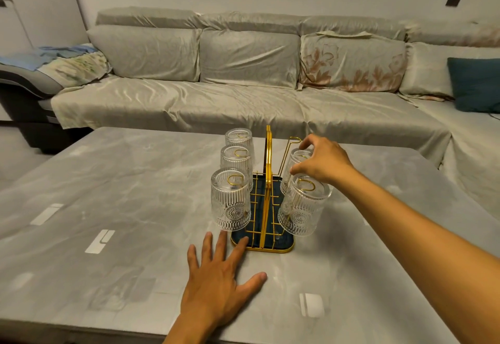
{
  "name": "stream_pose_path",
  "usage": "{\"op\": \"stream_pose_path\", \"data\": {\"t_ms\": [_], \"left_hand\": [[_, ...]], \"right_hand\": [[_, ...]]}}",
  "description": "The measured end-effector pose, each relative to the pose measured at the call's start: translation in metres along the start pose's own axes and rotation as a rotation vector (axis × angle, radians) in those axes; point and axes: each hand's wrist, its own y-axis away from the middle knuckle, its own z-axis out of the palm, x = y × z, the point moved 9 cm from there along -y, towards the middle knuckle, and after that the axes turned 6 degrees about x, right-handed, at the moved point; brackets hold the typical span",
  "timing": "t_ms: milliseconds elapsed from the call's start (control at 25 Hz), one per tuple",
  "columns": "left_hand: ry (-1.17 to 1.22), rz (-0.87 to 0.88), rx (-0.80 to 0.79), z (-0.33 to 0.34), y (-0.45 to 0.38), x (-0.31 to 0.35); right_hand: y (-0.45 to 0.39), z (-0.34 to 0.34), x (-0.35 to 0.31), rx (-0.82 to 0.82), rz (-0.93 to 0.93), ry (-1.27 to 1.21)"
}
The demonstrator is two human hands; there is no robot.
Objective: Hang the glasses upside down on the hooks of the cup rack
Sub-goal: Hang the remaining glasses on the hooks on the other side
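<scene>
- Both hands are out: the left hand [216, 270] lies flat and open on the tabletop [108, 181], fingertips at the rack's base, holding nothing; the right hand [322, 161] curls its fingers over the middle right glass [293, 166], apparently seating it on a hook.
- Three glasses already hang inverted on the left of the cup rack [267, 194], and the near right glass [303, 205] hangs too.
- One far right hook [293, 140] looks empty, so the task seems nearly done; no spare glass is in view.
- Grey marbled tabletop; beyond it a sofa [243, 73] under pale covers.
</scene>
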Motion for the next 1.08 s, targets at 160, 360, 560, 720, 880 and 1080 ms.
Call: {"op": "stream_pose_path", "data": {"t_ms": [160, 360, 560, 720, 880, 1080], "left_hand": [[-0.009, 0.005, 0.011, -0.001, 0.000, 0.001], [-0.007, -0.002, 0.011, -0.002, 0.002, 0.001], [-0.020, 0.003, 0.009, -0.004, 0.002, 0.002], [-0.028, 0.014, 0.028, -0.003, 0.002, 0.003], [-0.033, 0.014, 0.025, -0.001, 0.001, 0.002], [-0.015, -0.006, 0.004, 0.001, 0.000, 0.002]], "right_hand": [[-0.005, 0.005, 0.001, -0.105, 0.028, -0.017], [-0.002, 0.009, 0.000, -0.153, 0.005, -0.025], [0.011, -0.031, 0.062, 0.348, 0.207, -0.490], [0.037, 0.030, 0.151, 0.296, 0.592, -0.593], [0.022, 0.081, 0.151, 0.103, 0.486, -0.562], [0.001, 0.094, 0.159, 0.104, 0.519, -0.554]]}}
